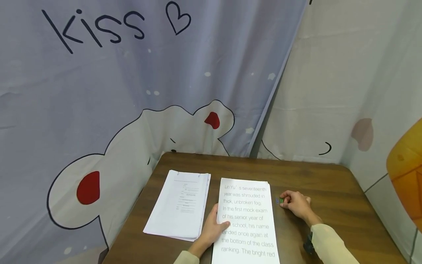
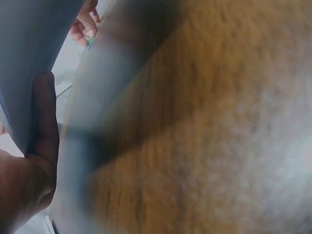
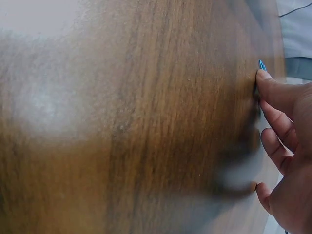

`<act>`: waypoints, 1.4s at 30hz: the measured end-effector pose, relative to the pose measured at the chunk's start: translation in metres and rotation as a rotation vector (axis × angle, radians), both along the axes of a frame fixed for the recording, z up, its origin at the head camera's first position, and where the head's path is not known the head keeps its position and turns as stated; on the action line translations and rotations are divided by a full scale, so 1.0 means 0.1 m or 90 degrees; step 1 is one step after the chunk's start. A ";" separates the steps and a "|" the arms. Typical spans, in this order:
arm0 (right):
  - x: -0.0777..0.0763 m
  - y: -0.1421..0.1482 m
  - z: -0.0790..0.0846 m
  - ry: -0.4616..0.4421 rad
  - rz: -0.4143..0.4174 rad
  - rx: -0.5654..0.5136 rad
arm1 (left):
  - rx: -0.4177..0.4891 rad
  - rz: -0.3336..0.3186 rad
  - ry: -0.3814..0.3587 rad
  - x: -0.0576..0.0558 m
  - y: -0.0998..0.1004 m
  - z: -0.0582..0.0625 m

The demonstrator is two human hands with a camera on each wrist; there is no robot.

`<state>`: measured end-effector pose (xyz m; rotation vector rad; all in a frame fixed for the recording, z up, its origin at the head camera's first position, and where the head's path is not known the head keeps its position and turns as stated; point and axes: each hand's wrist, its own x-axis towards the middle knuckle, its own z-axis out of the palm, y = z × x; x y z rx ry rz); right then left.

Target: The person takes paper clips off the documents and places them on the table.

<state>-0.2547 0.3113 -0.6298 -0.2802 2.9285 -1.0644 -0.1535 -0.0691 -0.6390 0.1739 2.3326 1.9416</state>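
My left hand (image 1: 212,228) grips the left edge of a paper stack (image 1: 247,220) printed with large text. Its thumb lies on the top sheet, and in the left wrist view the stack (image 2: 29,34) is raised at an angle off the table. To the right of the stack, my right hand (image 1: 298,204) pinches a small green paper clip (image 1: 281,200) at the tabletop. A blue paper clip (image 1: 277,201) lies just left of it. In the right wrist view a blue clip tip (image 3: 262,65) shows past the thumb; the fingers hide the rest.
A second paper stack (image 1: 178,205), with two clips on its top edge, lies on the left of the brown wooden table (image 1: 343,190). A patterned curtain (image 1: 197,73) hangs behind the table. On the right wrist sits a dark band (image 1: 308,245).
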 end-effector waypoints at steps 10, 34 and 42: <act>0.01 0.04 -0.02 -0.008 -0.013 -0.012 | 0.004 -0.002 0.017 -0.03 0.03 -0.03; 0.06 0.05 -0.03 0.013 -0.035 -0.014 | -0.116 0.021 0.039 -0.32 -0.01 0.11; 0.07 0.02 -0.06 0.020 -0.039 -0.019 | -0.156 0.045 0.049 -0.43 0.02 0.19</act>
